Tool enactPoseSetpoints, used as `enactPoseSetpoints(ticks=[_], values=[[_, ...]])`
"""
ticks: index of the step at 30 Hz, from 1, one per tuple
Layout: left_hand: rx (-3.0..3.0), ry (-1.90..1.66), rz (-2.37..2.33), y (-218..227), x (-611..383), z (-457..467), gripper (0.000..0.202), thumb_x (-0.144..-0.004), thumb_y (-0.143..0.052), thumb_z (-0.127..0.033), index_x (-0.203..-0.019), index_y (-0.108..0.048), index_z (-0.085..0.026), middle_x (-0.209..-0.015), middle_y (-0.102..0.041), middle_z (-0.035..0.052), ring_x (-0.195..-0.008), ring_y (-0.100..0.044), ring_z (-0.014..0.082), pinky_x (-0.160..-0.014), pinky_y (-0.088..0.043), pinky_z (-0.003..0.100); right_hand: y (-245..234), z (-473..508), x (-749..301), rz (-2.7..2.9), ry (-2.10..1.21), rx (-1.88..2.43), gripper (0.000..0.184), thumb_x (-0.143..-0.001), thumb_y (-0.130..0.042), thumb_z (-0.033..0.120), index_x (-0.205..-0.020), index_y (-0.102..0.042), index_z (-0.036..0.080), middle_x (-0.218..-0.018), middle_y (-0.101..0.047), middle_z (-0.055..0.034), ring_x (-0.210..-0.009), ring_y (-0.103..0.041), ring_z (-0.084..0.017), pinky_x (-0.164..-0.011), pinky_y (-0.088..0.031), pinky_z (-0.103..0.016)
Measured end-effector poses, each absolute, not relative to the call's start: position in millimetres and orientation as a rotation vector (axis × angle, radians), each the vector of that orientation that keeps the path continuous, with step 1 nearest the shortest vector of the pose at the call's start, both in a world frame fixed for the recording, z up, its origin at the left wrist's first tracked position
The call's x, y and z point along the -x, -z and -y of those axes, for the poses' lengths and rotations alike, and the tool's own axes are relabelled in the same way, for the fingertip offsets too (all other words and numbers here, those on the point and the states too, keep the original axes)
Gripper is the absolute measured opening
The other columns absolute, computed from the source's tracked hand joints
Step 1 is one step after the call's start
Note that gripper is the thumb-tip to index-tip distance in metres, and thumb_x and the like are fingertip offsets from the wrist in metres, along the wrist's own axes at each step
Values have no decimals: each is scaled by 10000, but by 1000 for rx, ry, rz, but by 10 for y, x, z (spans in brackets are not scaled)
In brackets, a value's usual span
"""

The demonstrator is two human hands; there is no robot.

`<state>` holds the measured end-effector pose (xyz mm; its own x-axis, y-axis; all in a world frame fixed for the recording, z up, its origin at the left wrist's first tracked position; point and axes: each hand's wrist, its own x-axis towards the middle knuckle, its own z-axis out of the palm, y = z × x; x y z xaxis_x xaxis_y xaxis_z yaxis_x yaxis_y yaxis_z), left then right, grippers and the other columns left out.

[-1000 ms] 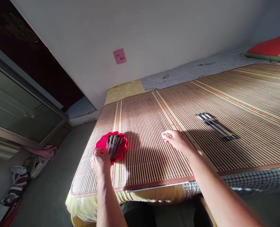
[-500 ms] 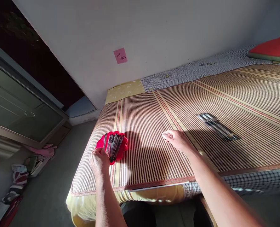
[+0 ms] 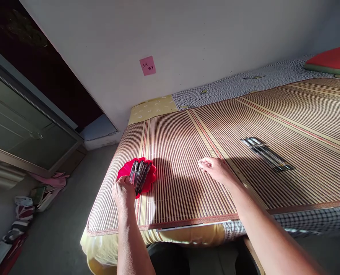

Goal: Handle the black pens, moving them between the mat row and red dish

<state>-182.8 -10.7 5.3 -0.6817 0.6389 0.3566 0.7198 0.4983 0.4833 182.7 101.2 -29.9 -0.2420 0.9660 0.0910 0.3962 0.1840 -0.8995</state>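
A red plate with a scalloped rim [image 3: 152,183] lies on the mat at the left and bears a bunch of black-capped clear pens [image 3: 141,175]. Over the plate's near left edge is my left hand [image 3: 124,190], its fingers closed on a pen at the left side of the bunch; the fingers hide part of that pen. My right hand [image 3: 214,168] rests on the mat to the right of the plate, fingers curled together with nothing visible in them. Farther right, several more pens [image 3: 267,154] lie side by side on the mat.
The slatted bamboo mat [image 3: 175,141] covers a bed with yellow and checked cloth. A red cushion [image 3: 333,57] is at the far right. A pink note [image 3: 147,65] sticks to the wall. Beyond the bed's left edge are the floor and a glass-panelled door [image 3: 23,118].
The pen that stood apart at the plate's left side in my left hand is now against the bunch. My left hand has shifted slightly right. The right hand stays in place on the mat.
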Motion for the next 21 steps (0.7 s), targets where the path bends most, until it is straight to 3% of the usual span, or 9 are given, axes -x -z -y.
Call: enactPoseSetpoints(ticks=[9,14,21], values=[[1236,929,2608,1,1884,95,180,-917,-561,-194,-939,-740,-203,-1003,-674,89,-871,-594,262,-815,-453,412,334,-1021,-1827,1775,-999,1292,181,-915,-640,314,-929,-737,162,-892,-801,-95,-731,-751,-206,-717,-581,-312],[1259,945,2596,22,1893,93,123,-879,-643,-258,-949,-729,-204,-924,-680,69,-851,-601,259,-803,-458,404,271,-993,-1839,1782,-1011,1311,166,-917,-644,315,-930,-737,177,-910,-808,-91,-747,-762,-206,-707,-579,-298],[1259,971,2575,57,1898,72,133,-860,-614,-241,-926,-721,-197,-904,-691,74,-831,-616,259,-807,-476,408,259,-993,-1841,1781,-1017,1306,171,-910,-640,312,-928,-732,170,-903,-804,-92,-737,-760,-212,-722,-583,-313]])
